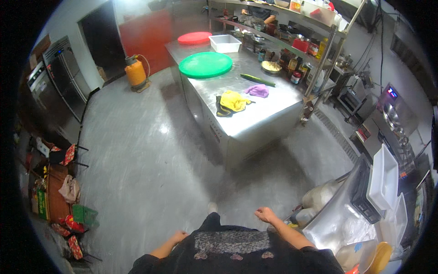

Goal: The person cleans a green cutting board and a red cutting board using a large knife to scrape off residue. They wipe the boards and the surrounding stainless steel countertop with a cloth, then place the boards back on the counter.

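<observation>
My left hand (179,236) hangs low beside my dark shirt, partly hidden; its fingers are too small to judge. My right hand (265,214) hangs over the floor with its fingers curled, and nothing shows in it. Ahead stands a stainless steel table (253,120). On it are a yellow cloth (233,101) over a dark one, a purple cloth (259,90), a long green cucumber (257,80), a round green cutting board (206,65), a round red board (194,38), a white plastic bin (225,44) and a bowl of pale chopped food (271,67).
An orange tank sprayer (136,73) stands on the floor near a doorway. Bottles and jars line the table's right side under a steel shelf (291,44), behind which another person works. White trays (384,178) rest on a steel surface at right. Refrigerators and a green crate (84,215) are at left.
</observation>
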Available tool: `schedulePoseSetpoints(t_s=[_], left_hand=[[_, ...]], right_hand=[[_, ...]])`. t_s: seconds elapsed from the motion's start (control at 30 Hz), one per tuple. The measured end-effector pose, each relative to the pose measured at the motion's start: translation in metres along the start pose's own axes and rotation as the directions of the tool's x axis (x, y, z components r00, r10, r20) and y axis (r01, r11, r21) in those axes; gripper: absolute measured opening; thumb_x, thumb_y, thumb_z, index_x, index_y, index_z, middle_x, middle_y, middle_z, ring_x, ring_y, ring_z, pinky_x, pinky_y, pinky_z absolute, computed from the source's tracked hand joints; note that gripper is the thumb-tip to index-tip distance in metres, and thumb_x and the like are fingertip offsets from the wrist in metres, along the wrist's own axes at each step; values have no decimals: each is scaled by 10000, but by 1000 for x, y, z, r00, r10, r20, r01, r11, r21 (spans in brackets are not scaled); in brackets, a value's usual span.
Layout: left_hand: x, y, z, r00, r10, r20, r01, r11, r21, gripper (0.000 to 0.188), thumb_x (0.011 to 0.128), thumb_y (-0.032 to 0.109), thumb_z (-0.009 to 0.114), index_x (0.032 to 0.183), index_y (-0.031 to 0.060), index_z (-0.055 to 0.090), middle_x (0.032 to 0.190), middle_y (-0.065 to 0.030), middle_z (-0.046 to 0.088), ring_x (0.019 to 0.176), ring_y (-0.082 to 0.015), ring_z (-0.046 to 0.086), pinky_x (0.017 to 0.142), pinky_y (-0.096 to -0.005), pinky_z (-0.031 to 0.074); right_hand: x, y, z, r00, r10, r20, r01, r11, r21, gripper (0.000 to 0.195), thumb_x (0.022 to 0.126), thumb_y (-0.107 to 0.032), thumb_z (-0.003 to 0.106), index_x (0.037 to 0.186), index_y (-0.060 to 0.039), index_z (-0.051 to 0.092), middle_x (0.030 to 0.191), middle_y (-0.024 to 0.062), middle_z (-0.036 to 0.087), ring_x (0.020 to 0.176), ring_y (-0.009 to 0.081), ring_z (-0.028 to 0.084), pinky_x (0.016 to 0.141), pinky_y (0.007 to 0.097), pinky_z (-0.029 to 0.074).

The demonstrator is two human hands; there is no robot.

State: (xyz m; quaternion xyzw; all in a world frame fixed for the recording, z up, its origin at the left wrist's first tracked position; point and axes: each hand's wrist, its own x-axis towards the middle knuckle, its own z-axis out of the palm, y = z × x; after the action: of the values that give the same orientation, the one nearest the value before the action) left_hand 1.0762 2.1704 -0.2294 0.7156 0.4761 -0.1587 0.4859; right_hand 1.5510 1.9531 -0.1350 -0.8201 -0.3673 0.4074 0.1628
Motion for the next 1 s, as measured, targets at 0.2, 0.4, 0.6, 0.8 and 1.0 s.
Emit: schedulePoseSetpoints(t_s=[0.2,0.4,0.6,0.8,1.0], left_hand=[[168,176,-125,994,89,58,-101,959,264,466,847,347,597,1201,45,626,1121,-201,656,1043,-351,626,917,-438,488],[248,350,-229,885,389,-255,-416,908,-59,559,835,242,621,1324,28,454,1241,-210,568,1157,-329,556,956,-404,457],[286,540,-275,626,564,-539,-640,766,58,586,830,121,617,1369,28,406,1239,-177,510,1025,-292,571,904,-374,474],[356,580,-333,667,467,-580,-593,805,-34,515,826,109,610,1318,37,475,1165,-159,589,986,-260,608,847,-368,505],[471,550,-424,633,324,-703,-429,903,30,541,789,150,655,1291,31,491,1087,-167,613,951,-300,609,847,-392,494]], right_hand=[[54,-13,-73,990,144,-5,-144,989,16,412,867,-402,563,1100,-80,675,1059,193,672,1016,366,629,878,431,493],[131,-125,-182,942,81,-325,-11,977,214,360,883,-340,597,1037,-24,672,1009,203,671,967,329,652,816,387,496],[262,-236,-294,774,-210,-597,361,921,144,512,875,-307,641,1301,-56,507,1295,192,503,1085,322,579,844,388,507],[357,-318,-321,686,-460,-564,401,886,-234,870,727,-457,748,1452,-176,358,1491,198,264,1363,461,209,1064,624,191],[387,-347,-318,777,-442,-448,238,865,-441,732,654,-447,793,1306,-230,542,1461,127,362,1362,453,230,1050,681,185]])
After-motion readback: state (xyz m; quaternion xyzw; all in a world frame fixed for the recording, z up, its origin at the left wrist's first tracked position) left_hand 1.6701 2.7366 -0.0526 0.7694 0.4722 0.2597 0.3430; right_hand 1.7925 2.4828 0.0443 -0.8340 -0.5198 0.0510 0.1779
